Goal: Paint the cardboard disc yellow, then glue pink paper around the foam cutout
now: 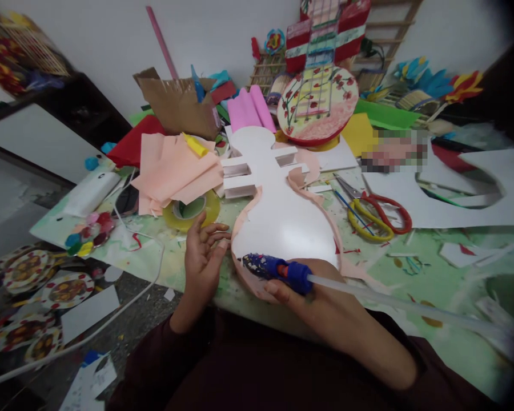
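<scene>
A white lute-shaped cutout point(286, 222) lies on the table with pink crepe paper point(240, 228) along its curved edges. White slotted pegs point(240, 177) stick out on both sides of its neck. My right hand point(321, 302) is wrapped round a blue glue gun point(274, 269), held over the lower part of the cutout. A long clear glue stick point(381, 297) runs out of the gun's back end to the right. Beside the cutout's left edge is my left hand point(203, 260), its fingers apart and nothing in it. Whether its thumb touches the edge, I cannot tell.
Left of the cutout are pink paper sheets point(175, 177), a yellow tape roll point(214, 211) and a white cord point(154, 279). Scissors point(385, 217) and white board scraps point(445, 211) lie right. Behind stand a painted lute model point(317, 108) and a cardboard box point(175, 108).
</scene>
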`<state>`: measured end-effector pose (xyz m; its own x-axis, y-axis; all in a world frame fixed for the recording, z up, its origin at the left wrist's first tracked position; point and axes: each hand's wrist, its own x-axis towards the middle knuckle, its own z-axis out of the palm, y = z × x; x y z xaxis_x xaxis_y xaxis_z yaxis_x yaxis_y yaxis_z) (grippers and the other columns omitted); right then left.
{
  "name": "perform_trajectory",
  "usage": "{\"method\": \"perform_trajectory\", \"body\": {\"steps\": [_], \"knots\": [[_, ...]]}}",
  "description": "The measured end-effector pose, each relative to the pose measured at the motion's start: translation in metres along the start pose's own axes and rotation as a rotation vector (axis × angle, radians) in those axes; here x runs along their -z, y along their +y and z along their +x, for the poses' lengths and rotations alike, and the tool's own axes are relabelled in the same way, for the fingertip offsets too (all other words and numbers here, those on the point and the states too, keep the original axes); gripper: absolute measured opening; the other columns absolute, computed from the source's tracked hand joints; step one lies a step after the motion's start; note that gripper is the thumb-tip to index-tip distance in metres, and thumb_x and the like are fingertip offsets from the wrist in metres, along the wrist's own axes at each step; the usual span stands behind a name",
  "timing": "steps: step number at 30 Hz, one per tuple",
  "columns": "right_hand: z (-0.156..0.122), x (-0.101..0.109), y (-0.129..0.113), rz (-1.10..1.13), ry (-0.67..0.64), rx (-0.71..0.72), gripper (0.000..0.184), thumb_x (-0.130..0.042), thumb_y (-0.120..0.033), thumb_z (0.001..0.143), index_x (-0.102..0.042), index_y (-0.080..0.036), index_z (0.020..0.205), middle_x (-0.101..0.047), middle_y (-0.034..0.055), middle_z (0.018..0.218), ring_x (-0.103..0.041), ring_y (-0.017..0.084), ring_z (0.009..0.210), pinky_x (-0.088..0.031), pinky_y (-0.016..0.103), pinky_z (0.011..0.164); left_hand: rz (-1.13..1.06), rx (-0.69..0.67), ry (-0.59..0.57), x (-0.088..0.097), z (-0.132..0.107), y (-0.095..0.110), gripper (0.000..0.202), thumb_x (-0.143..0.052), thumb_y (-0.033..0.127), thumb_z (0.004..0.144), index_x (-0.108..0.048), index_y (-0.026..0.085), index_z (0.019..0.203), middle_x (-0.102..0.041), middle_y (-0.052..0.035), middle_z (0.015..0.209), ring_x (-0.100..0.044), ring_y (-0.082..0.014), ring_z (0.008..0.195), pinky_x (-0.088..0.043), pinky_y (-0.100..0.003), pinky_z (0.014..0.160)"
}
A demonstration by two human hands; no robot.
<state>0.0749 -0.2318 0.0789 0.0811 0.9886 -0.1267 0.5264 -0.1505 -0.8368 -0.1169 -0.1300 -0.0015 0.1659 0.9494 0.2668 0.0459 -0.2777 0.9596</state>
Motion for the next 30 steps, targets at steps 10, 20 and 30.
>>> {"method": "perform_trajectory", "body": {"steps": [10, 20, 30], "knots": [[-0.007, -0.003, 0.031, 0.175, 0.168, -0.075, 0.051, -0.049, -0.068, 0.083, -0.069, -0.022, 0.071, -0.065, 0.0028, 0.066, -0.06, 0.02, 0.064, -0.053, 0.036, 0.063, -0.005, 0.11, 0.007, -0.006, 0.006, -0.017, 0.06, -0.068, 0.033, 0.083, -0.041, 0.026, 0.136, -0.061, -0.0055, 0.107, -0.061, -0.0169, 0.097, -0.05, -0.034, 0.088], [-0.004, -0.002, 0.035, 0.22, 0.109, -0.026, 0.041, -0.052, -0.057, 0.086, -0.06, -0.023, 0.065, -0.063, 0.0004, 0.061, -0.057, 0.018, 0.057, -0.044, 0.032, 0.054, 0.057, 0.106, -0.022, -0.016, 0.004, -0.009, 0.061, -0.069, 0.031, 0.083, -0.041, 0.026, 0.137, -0.057, -0.0064, 0.111, -0.06, -0.0168, 0.101, -0.051, -0.031, 0.085], [-0.004, 0.002, 0.032, 0.251, 0.079, -0.049, 0.04, -0.053, -0.058, 0.084, -0.062, -0.023, 0.066, -0.062, 0.0004, 0.061, -0.056, 0.017, 0.058, -0.045, 0.031, 0.052, 0.069, 0.175, -0.047, -0.016, 0.023, -0.016, 0.055, -0.06, 0.041, 0.088, -0.04, 0.023, 0.136, -0.059, -0.0052, 0.102, -0.061, -0.0167, 0.09, -0.05, -0.032, 0.078]]}}
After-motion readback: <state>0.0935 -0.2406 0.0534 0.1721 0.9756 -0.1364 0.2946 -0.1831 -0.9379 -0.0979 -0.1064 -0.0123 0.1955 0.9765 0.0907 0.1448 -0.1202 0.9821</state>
